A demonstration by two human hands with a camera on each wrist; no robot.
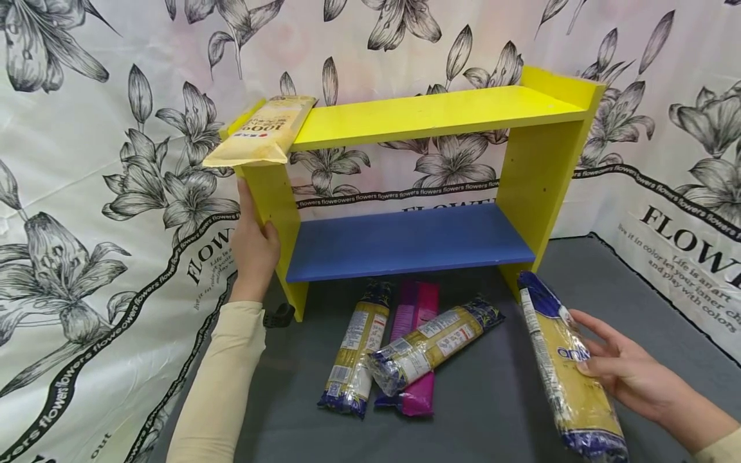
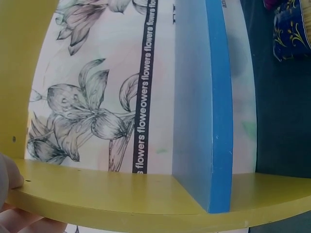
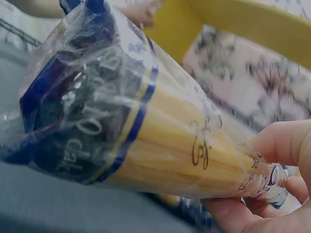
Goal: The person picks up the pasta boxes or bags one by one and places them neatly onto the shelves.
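Note:
My right hand (image 1: 631, 373) grips a spaghetti pack (image 1: 564, 366) in clear wrap with blue ends, thumb on one face and fingers behind. In the right wrist view the pack's blue end is closest to the camera. My left hand (image 1: 255, 247) holds the left side panel of a yellow shelf (image 1: 405, 119) with a blue lower board (image 1: 405, 241). In the left wrist view the thumb lies on the panel's inner face and fingers pass round its outer side. A pale yellow packet (image 1: 266, 132) lies on the shelf's top left, above this hand.
On the dark grey table (image 1: 463, 418), before and below the shelf, lie a spaghetti pack (image 1: 356, 350), a magenta pack (image 1: 419, 386) and another spaghetti pack (image 1: 437, 341) lying across the magenta one. A flower-printed cloth (image 1: 145, 193) hangs behind and to the left.

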